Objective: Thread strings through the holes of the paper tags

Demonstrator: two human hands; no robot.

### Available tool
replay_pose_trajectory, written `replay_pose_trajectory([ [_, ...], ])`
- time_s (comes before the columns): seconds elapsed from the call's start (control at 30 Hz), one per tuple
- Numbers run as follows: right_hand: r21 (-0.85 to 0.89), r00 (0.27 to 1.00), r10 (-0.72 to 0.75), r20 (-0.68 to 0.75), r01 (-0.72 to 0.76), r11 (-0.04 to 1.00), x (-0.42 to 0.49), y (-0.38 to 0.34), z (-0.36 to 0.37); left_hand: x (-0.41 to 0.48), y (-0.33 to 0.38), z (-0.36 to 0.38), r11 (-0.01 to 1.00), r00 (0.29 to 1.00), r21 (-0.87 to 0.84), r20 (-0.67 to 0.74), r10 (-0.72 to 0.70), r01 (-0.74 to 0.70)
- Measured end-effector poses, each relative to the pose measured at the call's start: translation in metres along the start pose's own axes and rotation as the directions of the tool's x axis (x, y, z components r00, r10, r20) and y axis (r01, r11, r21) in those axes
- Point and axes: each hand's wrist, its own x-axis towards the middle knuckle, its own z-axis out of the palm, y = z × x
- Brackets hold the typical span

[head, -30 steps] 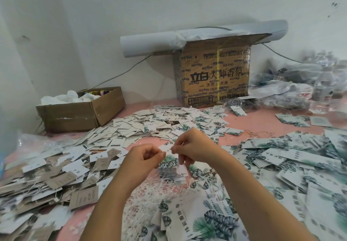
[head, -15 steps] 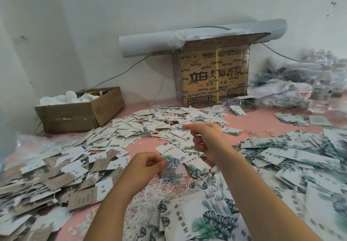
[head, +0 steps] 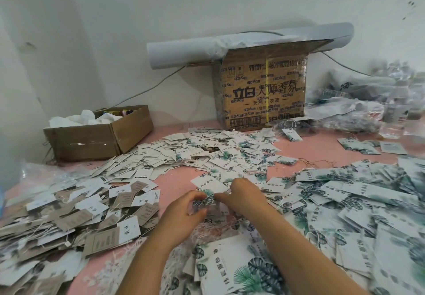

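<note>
White walls (head: 115, 30) meet in a corner behind a pink table (head: 174, 179).

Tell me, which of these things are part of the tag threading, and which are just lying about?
In the job: left hand and right hand pinching a leaf-print tag; loose strings; tag piles.
Lying about: small open box; printed carton; paper roll; plastic bags.

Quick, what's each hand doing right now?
Left hand: closed, gripping a paper tag.
Right hand: closed, pinching the same tag's edge.
</note>
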Motion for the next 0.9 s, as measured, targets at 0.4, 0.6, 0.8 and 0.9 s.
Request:
replay_pose_trajectory([
  [0.4, 0.519, 0.991, -0.02, -0.131, 0.086, 0.85, -0.002, -0.001, -0.021, 0.001, 0.0, -0.001, 0.98, 0.998, -0.198, -0.067, -0.001, -0.012],
  [0.6, 0.732, 0.957, -0.245, 0.153, 0.057, 0.679, -0.014, -0.004, -0.04, 0.003, 0.007, -0.006, 0.835, 0.956, -0.548, -0.267, -0.12, -0.048],
  [0.8, 0.234, 0.993, -0.073, 0.088, 0.051, 0.971, -0.004, 0.015, -0.047, 0.004, 0.002, -0.013, 0.757, 0.89, -0.649, -0.388, -0.24, -0.079],
  [0.9, -0.013, 0.985, 0.011, 0.173, -0.009, 1.0, -0.002, 0.022, -0.038, 0.004, 0.0, -0.013, 0.759, 0.89, -0.647, -0.384, -0.244, -0.071],
])
